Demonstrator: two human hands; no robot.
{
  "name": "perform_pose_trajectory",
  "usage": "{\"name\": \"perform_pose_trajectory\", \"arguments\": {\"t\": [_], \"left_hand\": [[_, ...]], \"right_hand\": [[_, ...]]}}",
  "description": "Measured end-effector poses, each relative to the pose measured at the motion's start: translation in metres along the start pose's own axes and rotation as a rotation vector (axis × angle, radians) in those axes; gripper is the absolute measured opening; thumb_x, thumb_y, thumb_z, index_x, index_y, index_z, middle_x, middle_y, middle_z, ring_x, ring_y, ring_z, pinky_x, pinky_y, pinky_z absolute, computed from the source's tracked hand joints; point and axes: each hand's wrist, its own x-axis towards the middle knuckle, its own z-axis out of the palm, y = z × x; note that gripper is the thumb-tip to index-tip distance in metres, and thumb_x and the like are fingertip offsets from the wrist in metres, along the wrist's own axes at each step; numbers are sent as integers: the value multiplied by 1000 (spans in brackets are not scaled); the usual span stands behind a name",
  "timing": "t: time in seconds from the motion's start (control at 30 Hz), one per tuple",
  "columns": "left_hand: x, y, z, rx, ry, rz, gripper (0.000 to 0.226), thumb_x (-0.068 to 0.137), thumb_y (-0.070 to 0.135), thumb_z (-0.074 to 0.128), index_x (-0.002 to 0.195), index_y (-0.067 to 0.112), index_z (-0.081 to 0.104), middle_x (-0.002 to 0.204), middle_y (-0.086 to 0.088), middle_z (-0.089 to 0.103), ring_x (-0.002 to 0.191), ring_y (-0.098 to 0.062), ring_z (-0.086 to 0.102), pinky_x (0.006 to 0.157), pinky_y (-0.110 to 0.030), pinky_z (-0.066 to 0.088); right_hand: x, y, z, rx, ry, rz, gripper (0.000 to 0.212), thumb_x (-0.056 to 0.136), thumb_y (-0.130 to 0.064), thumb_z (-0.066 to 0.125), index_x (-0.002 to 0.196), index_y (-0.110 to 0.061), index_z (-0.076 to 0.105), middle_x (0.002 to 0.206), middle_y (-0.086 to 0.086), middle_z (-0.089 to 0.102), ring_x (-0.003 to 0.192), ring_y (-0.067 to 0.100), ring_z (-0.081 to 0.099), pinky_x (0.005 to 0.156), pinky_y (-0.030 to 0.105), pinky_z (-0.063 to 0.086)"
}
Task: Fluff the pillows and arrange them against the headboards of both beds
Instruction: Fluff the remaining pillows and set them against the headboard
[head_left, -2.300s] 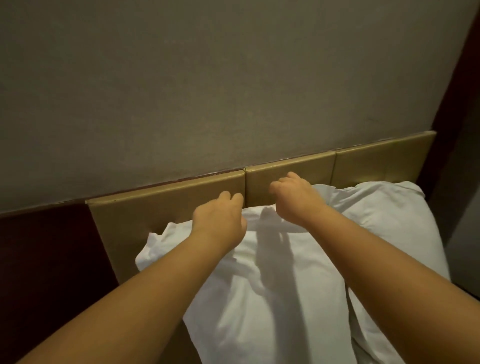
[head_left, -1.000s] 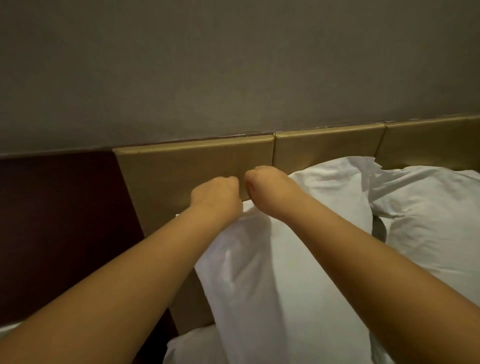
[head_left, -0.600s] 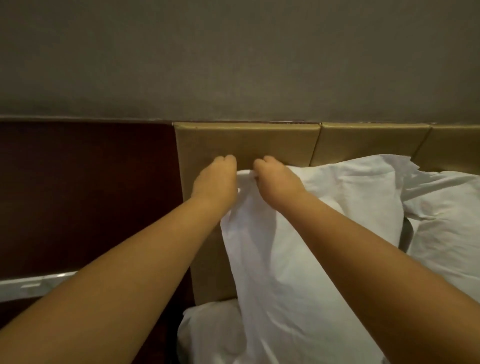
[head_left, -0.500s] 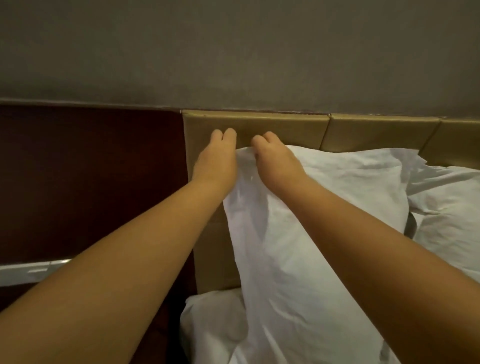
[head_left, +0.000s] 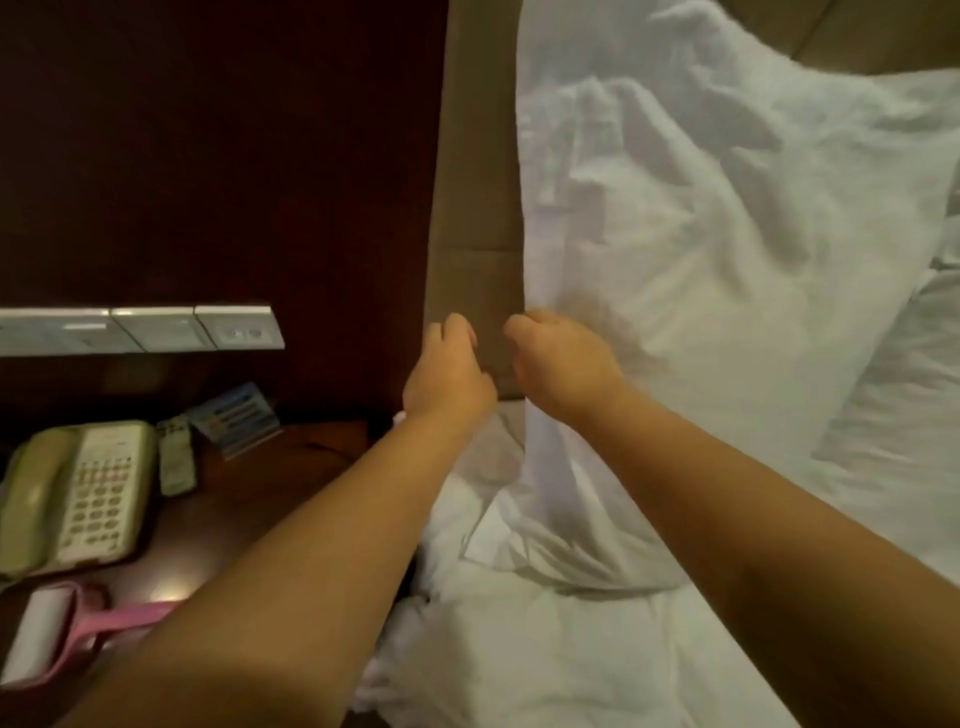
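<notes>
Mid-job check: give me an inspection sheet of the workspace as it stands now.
Surface: bed, white sheets rumpled.
Job's things: pillow upright against headboard.
Clutter: phone, remote, card, pink lint roller on nightstand.
Grips: left hand curled, holding nothing seen; right hand at the pillow's edge, grip unclear.
Cables: nothing seen.
Surroundings: dark wood panel, switch strip.

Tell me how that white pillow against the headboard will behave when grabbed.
The pillow looks soft and floppy: its case is deeply creased. Probably light for its bulk. It leans on the headboard, so it may slump if pushed.
</notes>
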Motion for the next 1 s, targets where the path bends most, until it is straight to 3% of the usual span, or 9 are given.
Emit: {"name": "perform_pose_trajectory", "arguments": {"t": [0.13, 0.33, 0.53, 0.63, 0.67, 0.8, 0.87, 0.93, 1.0], "left_hand": [[-28, -67, 68, 106, -323, -143, 32, 91, 20, 53, 122, 16, 48, 127, -5, 46, 109, -30, 54, 86, -41, 50], [-56, -141, 152, 204, -609, -338, 25, 95, 18, 51, 116, 6, 57, 122, -15, 57, 111, -34, 57, 84, -37, 48], [-25, -162, 199, 101, -608, -371, 43, 96, 33, 54, 133, 11, 48, 131, -13, 56, 118, -32, 55, 96, -38, 48], [-13, -166, 223, 58, -642, -365, 45, 96, 36, 54, 134, 13, 50, 127, -10, 60, 115, -30, 58, 95, -35, 47], [-13, -167, 228, 68, -656, -364, 43, 96, 35, 53, 132, 12, 53, 124, -11, 62, 114, -31, 58, 95, -35, 46], [-23, -177, 234, -29, -642, -430, 30, 96, 25, 54, 114, 3, 65, 116, -16, 65, 111, -34, 59, 98, -38, 46], [-29, -184, 229, -45, -627, -438, 26, 96, 25, 54, 107, 5, 67, 113, -15, 66, 106, -33, 60, 93, -35, 47], [-38, -197, 226, -41, -644, -449, 23, 97, 27, 55, 103, 9, 68, 109, -13, 66, 103, -31, 60, 89, -34, 47], [-47, -209, 219, -49, -644, -496, 16, 96, 24, 56, 100, 12, 67, 109, -13, 66, 99, -29, 60, 86, -32, 46]], "right_hand": [[-40, 4, 87, 40, -327, 202, 26, 90, -3, 44, 112, -6, 58, 115, 14, 59, 100, 36, 59, 80, 38, 49], [-82, 17, 204, 69, -673, 382, 41, 90, 0, 43, 130, -8, 46, 124, 15, 56, 111, 37, 58, 96, 44, 47], [-90, 32, 265, 75, -733, 333, 49, 95, -18, 46, 142, -16, 34, 128, 14, 57, 114, 33, 58, 97, 42, 47], [-85, 38, 279, 106, -687, 253, 40, 90, -54, 44, 121, -33, 59, 118, -1, 63, 113, 22, 57, 102, 34, 38], [-84, 40, 287, 132, -688, 222, 40, 88, -54, 46, 116, -31, 61, 110, -5, 63, 108, 20, 58, 102, 35, 39], [-74, 22, 296, 36, -874, 317, 15, 91, -28, 47, 87, -14, 48, 80, 3, 52, 94, 26, 56, 82, 31, 41], [-67, 7, 296, 48, -843, 436, 13, 93, -19, 49, 102, -11, 51, 94, 7, 59, 102, 31, 60, 82, 34, 44], [-64, -6, 291, 76, -842, 463, 34, 96, -13, 45, 129, -6, 45, 122, 14, 59, 114, 32, 57, 88, 36, 46], [-62, -19, 285, 77, -860, 473, 41, 99, -11, 41, 139, -3, 38, 134, 17, 53, 123, 33, 52, 96, 36, 44]]}}
